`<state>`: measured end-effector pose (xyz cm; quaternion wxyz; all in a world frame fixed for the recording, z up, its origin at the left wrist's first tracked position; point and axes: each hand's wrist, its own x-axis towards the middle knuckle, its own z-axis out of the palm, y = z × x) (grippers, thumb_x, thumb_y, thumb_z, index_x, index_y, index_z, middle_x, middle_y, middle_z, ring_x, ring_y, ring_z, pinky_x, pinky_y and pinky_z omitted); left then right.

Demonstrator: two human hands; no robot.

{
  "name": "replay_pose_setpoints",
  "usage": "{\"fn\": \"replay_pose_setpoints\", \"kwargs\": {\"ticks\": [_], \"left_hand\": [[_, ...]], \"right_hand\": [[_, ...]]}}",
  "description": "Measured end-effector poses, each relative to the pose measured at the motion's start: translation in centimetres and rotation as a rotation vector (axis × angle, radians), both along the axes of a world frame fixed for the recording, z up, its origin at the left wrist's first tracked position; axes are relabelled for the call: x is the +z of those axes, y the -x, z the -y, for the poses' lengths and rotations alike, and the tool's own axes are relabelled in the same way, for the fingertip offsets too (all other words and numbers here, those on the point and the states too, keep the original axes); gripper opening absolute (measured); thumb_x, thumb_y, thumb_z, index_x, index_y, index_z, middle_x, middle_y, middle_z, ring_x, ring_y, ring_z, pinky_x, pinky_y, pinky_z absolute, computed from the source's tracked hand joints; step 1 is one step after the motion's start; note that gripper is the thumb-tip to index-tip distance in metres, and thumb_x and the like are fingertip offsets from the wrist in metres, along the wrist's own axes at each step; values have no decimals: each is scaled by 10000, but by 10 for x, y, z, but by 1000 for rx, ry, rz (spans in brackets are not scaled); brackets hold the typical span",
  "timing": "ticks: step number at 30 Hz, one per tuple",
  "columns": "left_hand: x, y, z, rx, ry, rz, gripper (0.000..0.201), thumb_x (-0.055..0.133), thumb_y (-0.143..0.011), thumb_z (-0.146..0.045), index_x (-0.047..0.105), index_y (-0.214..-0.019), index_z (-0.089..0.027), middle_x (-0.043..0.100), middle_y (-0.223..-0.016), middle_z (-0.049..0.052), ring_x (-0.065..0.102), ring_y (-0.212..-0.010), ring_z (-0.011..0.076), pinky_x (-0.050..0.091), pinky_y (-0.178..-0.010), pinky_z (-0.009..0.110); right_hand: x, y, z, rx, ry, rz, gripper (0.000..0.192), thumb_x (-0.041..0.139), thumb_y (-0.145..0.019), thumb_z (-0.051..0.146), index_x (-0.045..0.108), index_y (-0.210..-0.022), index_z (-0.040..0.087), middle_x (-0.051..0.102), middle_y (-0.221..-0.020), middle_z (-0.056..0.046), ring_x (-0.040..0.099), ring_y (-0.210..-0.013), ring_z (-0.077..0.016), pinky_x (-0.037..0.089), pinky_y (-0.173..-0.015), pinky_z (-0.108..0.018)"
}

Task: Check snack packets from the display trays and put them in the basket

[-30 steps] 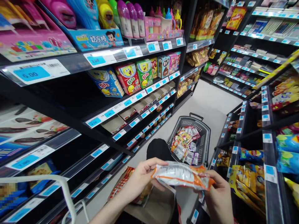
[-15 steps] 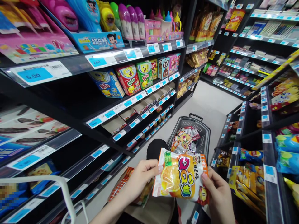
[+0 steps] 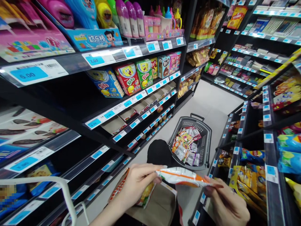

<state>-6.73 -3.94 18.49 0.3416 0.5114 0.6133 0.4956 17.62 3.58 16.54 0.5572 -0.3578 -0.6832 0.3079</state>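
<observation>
Head view: left hand [image 3: 138,183] pinches the near-left end of an orange-and-white snack bag [image 3: 181,176], held flat, edge-on. Right hand [image 3: 227,202] fingertips grip its right end, probably a pinch. Grey shopping basket [image 3: 207,138] on the floor beyond, full of packets.

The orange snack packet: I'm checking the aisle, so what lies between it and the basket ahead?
In the head view, only a dark knee and bare floor separate the packet from the basket.

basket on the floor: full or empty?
Partly full. Small wrapped snack packets pile in the near half of the grey shopping basket; its far mesh floor shows bare.
</observation>
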Motion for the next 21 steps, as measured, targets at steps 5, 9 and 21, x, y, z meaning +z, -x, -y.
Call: {"fn": "replay_pose_setpoints", "kwargs": {"ticks": [5, 9, 21], "left_hand": [[-11, 2, 6, -6, 34, 288, 252, 686, -791, -332, 795, -972, -195, 792, -868, 106, 713, -701, 233, 511, -586, 249], [-14, 1, 10, -20, 88, 632, 384, 703, -756, -452, 779, -1001, -166, 784, -895, 114, 706, -783, 259, 530, -685, 290], [-9, -4, -1, -52, 28, 863, 797, 848, -578, -110, 500, -1260, -331, 678, -978, 24, 665, -812, 185, 530, -680, 267]], "right_hand": [[9, 4, 8, -32, 160, -97, 178, 783, -749, 308, 781, -925, 331, 772, -789, 21, 698, -667, -155, 531, -617, -223], [11, 2, 8, -13, 244, -146, 255, 779, -703, 494, 795, -875, 307, 779, -765, -10, 713, -658, -171, 533, -630, -224], [17, 14, 20, 1, 731, -238, 319, 814, -682, 377, 760, -983, 283, 778, -954, -53, 732, -841, -213, 578, -740, -250]]}}
